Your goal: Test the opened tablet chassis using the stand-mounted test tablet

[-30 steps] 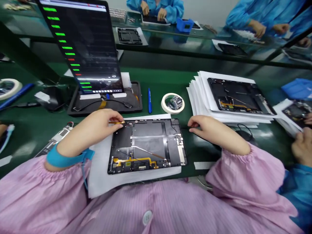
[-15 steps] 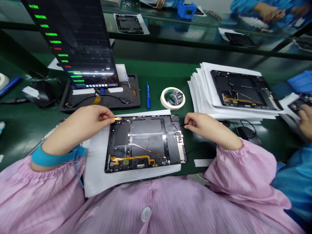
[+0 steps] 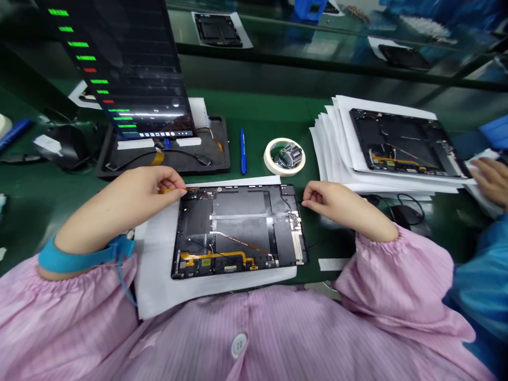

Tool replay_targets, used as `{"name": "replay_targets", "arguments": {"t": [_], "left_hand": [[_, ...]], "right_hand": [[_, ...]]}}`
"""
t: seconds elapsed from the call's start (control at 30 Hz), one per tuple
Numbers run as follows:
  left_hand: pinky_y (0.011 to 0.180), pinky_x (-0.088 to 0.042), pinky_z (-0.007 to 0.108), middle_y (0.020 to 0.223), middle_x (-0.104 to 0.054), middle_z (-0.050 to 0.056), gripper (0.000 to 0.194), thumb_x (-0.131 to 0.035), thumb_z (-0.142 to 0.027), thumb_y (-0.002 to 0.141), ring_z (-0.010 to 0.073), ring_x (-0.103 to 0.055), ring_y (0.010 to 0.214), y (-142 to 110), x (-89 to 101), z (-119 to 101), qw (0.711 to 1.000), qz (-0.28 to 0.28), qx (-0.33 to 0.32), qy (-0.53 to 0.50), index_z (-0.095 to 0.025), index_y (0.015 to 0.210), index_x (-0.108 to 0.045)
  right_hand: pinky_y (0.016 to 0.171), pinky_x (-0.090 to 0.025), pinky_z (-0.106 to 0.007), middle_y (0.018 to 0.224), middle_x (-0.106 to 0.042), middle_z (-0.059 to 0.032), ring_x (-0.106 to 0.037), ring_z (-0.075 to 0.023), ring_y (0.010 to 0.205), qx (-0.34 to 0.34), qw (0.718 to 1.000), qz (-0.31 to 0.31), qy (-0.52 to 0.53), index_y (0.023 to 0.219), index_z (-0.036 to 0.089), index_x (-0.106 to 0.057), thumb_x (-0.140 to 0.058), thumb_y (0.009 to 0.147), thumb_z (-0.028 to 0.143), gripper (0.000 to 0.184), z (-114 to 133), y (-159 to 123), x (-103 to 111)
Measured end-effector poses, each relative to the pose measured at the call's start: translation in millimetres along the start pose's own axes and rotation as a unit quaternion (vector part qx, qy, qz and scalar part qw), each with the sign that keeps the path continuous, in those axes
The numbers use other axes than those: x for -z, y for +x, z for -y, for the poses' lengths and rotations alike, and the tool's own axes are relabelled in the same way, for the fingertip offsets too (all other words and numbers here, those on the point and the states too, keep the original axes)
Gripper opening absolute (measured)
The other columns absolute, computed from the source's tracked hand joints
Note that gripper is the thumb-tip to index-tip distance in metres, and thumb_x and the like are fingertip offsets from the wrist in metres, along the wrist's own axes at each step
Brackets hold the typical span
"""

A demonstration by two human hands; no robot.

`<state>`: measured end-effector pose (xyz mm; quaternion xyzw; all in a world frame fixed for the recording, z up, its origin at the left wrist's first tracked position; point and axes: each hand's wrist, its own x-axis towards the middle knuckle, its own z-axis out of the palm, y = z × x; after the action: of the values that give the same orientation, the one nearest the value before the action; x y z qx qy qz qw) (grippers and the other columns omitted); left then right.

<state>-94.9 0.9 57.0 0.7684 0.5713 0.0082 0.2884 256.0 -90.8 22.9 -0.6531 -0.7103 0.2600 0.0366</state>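
Note:
An opened tablet housing (image 3: 242, 206) lies on white paper sheets (image 3: 153, 280), its inner parts facing up. Inside, an orange flex cable (image 3: 222, 258) runs along the near edge, and a thin brown strip crosses the middle. My left hand (image 3: 161, 185) is at the far left corner, its thumb and fingers pinched on another orange flex cable (image 3: 165, 191), whose tip is over the corner. Just beyond the right edge, my right hand (image 3: 319, 197) is closed in a pinch; a thin dark piece may be at its fingertips, too small to make out.
A lit screen (image 3: 130, 69) stands in a black tray (image 3: 226, 143) at the back left. Behind the housing are a blue pen (image 3: 243, 151) and a tape roll (image 3: 270, 159). To the right, a second housing (image 3: 405, 140) rests on stacked paper (image 3: 323, 143), near a co-worker's hand (image 3: 492, 180).
My left hand has shifted slightly left and less of its flex cable shows. My right hand keeps its pinch. The co-worker's hand has moved up and left; the whole view has shifted a little.

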Motion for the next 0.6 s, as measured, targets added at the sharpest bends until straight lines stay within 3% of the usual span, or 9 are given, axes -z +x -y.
{"name": "replay_targets", "arguments": {"t": [0.27,0.43,0.6], "left_hand": [[0.060,-0.045,0.028,0.069,-0.070,0.001,0.024,-0.061,-0.045,0.072,0.0188,-0.061,0.063,-3.4,0.0,-5.0,0.990,0.008,-0.039,-0.136,-0.024,0.082,-0.066],[0.067,-0.051,0.030,0.072,-0.072,0.001,0.025,-0.064,-0.046,0.070,0.0225,-0.066,0.073,-4.5,-0.4,-3.1,0.986,-0.001,-0.043,-0.160,-0.026,0.084,-0.070],[0.074,-0.053,0.031,0.082,-0.073,0.003,0.024,-0.063,-0.041,0.074,0.0204,-0.068,0.078,-6.1,1.8,-1.8,0.984,0.004,-0.038,-0.176,-0.021,0.087,-0.068]], "right_hand": [[0.054,-0.037,-0.026,0.064,-0.059,0.0009,-0.054,-0.0148,0.057,0.006,1.000,0.003,0.016,0.076,0.021,-0.053,-0.053,0.082,0.030,0.011,-4.2,0.6,-1.0],[0.054,-0.038,-0.026,0.065,-0.059,0.0004,-0.054,-0.0151,0.057,0.001,1.000,0.008,0.027,0.076,0.021,-0.053,-0.052,0.081,0.034,0.014,-3.3,0.5,-0.9],[0.055,-0.040,-0.027,0.065,-0.059,-0.0001,-0.055,-0.0156,0.057,0.002,1.000,0.010,0.023,0.077,0.021,-0.053,-0.051,0.081,0.036,0.016,-5.1,2.3,-0.4]]}}
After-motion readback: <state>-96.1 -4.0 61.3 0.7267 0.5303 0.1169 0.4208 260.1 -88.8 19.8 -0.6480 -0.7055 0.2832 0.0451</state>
